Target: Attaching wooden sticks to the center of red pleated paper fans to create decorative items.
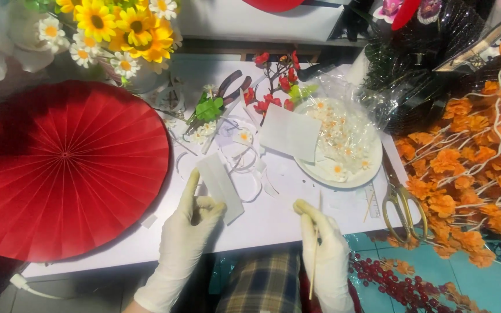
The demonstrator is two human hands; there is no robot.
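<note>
The right hand in a white glove (326,255) pinches a thin wooden stick (315,255) upright, like a pencil. The left gloved hand (189,223) grips a flat white strip (220,186) by its near end, keeping it steady over the white table (268,217). Gold scissors (402,208) lie right. Farther off sit a white plate of small flowers (343,148) and a big red paper fan (59,168).

Two gloved hands (187,232), one stick (315,249), perhaps one strip (220,186).

White table (273,217): fan (65,165), plate (343,174), scissors (402,208)
</note>
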